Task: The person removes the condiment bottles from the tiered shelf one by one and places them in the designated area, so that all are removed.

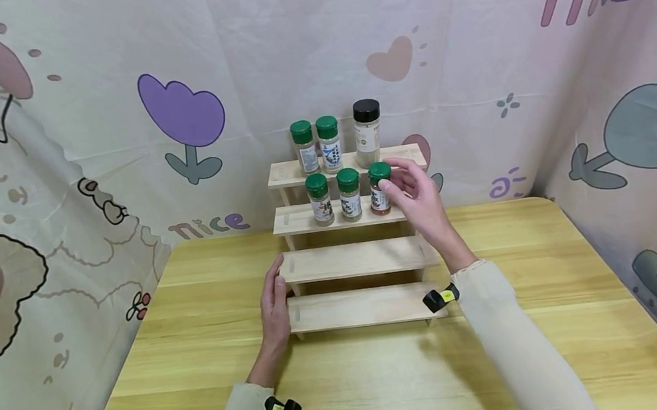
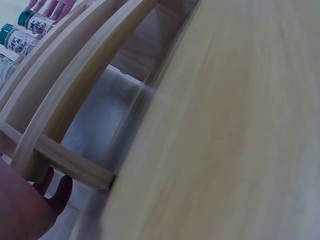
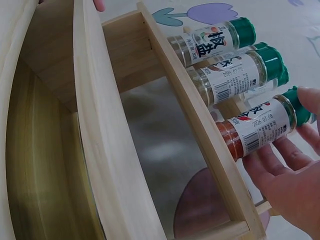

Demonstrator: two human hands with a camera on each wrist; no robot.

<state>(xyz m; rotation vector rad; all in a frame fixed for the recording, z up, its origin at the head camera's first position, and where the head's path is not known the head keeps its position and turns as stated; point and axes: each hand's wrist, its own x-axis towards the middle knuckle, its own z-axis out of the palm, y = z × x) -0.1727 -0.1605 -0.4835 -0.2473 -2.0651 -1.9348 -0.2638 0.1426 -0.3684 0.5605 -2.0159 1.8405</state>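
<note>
My right hand (image 1: 421, 202) pinches a green-capped spice jar (image 1: 380, 189) at the right of the second shelf from the top. In the right wrist view, this jar (image 3: 260, 127) shows red contents, with the thumb at its cap and the fingers along its side. Two more green-capped jars, a left one (image 1: 319, 200) and a middle one (image 1: 349, 196), stand upright on the same shelf. My left hand (image 1: 274, 304) grips the left side of the stepped wooden rack (image 1: 358, 258) near its lower shelves; in the left wrist view its fingertips (image 2: 61, 192) curl round the end.
Two green-capped jars (image 1: 317, 146) and a taller black-capped jar (image 1: 368, 135) stand on the top shelf (image 1: 407, 154). The two lower shelves are bare wood. The rack stands on a wooden table (image 1: 215, 330), with a printed cloth (image 1: 276, 50) behind.
</note>
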